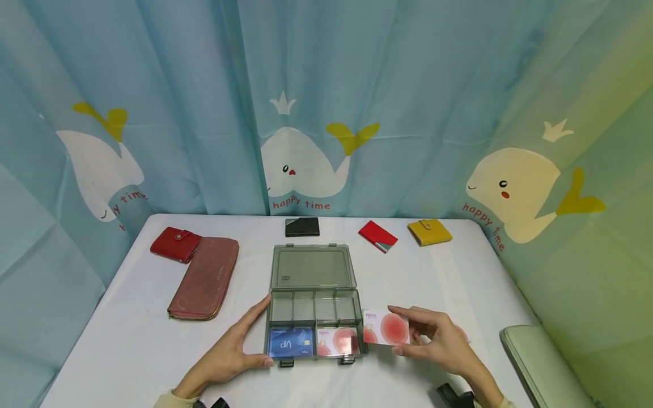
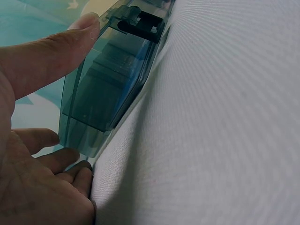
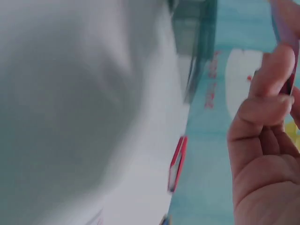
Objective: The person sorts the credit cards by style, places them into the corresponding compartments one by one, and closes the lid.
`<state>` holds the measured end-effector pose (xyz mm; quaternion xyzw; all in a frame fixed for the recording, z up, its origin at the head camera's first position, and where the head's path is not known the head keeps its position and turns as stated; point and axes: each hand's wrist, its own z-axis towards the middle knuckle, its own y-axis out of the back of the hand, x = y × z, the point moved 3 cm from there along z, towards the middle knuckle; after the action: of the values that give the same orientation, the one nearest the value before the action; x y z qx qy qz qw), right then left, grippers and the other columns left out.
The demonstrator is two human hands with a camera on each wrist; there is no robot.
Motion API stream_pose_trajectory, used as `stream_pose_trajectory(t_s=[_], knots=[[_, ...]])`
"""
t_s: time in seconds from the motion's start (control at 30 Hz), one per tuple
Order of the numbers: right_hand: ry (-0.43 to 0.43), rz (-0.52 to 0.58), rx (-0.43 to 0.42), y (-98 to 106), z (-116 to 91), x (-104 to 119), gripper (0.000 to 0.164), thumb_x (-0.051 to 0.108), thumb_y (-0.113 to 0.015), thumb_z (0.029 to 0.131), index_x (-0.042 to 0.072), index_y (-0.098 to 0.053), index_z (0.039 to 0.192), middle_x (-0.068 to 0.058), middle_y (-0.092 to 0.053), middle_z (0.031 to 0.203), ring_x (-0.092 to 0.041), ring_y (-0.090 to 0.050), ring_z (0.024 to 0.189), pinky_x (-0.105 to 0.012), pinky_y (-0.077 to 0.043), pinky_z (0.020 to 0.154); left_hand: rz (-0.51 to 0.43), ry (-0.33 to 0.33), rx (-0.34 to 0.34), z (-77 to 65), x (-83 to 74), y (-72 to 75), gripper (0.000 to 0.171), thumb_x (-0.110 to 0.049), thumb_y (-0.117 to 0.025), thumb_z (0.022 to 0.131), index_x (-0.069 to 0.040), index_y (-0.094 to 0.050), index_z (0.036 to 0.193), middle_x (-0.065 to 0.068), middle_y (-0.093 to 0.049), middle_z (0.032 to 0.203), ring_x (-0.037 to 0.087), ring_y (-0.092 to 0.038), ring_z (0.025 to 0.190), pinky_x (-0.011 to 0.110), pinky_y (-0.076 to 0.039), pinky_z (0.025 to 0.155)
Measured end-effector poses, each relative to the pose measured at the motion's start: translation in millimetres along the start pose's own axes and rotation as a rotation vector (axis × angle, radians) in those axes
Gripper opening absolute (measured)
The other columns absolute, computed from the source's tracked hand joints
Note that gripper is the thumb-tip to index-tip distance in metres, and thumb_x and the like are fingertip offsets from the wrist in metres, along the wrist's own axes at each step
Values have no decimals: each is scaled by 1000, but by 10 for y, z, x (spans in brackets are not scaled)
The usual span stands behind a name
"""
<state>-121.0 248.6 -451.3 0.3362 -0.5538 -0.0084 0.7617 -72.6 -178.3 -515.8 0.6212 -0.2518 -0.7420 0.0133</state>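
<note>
A translucent grey-green compartment box (image 1: pixel 312 324) stands on the table with its lid (image 1: pixel 313 269) folded back. My left hand (image 1: pixel 229 345) holds the box's left side, thumb at the front corner, fingers along the wall. In the left wrist view, the thumb (image 2: pixel 56 58) lies against the box (image 2: pixel 110 84) near a black latch. A blue VIP card (image 1: pixel 291 342) lies in the front left compartment; a pink-and-white card (image 1: pixel 334 341) lies in the front right one. Just right of the box, my right hand (image 1: pixel 433 337) pinches another pink-and-white card (image 1: pixel 386 327) between thumb and fingers.
At left lie a red wallet (image 1: pixel 176 244) and a long brown wallet (image 1: pixel 206 277). Along the back are a black card holder (image 1: pixel 302 227), a red card holder (image 1: pixel 377 236) and a yellow wallet (image 1: pixel 429 232). A pale green padded item (image 1: pixel 543 365) sits at the right edge.
</note>
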Motion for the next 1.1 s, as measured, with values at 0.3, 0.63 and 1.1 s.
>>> stream_pose_trajectory(t_s=[0.3, 0.63, 1.1], knots=[[160, -43, 78, -400, 226, 191, 62, 22, -99, 74, 9, -76, 131, 6, -65, 94, -21, -54, 70, -21, -42, 54, 4, -2, -3, 2, 1, 5, 118, -35, -94, 78, -16, -22, 171, 12, -27, 176, 22, -20, 161, 7, -13, 118], [116, -199, 118, -614, 324, 181, 60, 24, -100, 72, 14, -78, 128, 14, -65, 101, -8, -56, 75, -19, -47, 59, -7, 10, -2, -1, -11, 1, 117, -37, -93, 79, -16, -23, 171, 11, -27, 176, 13, -19, 160, 7, -13, 117], [70, -230, 113, -573, 349, 185, 64, 29, -99, 73, 13, -77, 130, 12, -63, 108, -10, -57, 87, -24, -50, 66, 7, 2, -3, -3, -7, 3, 117, -38, -93, 80, -17, -23, 171, 11, -27, 176, 17, -21, 161, 7, -14, 118]])
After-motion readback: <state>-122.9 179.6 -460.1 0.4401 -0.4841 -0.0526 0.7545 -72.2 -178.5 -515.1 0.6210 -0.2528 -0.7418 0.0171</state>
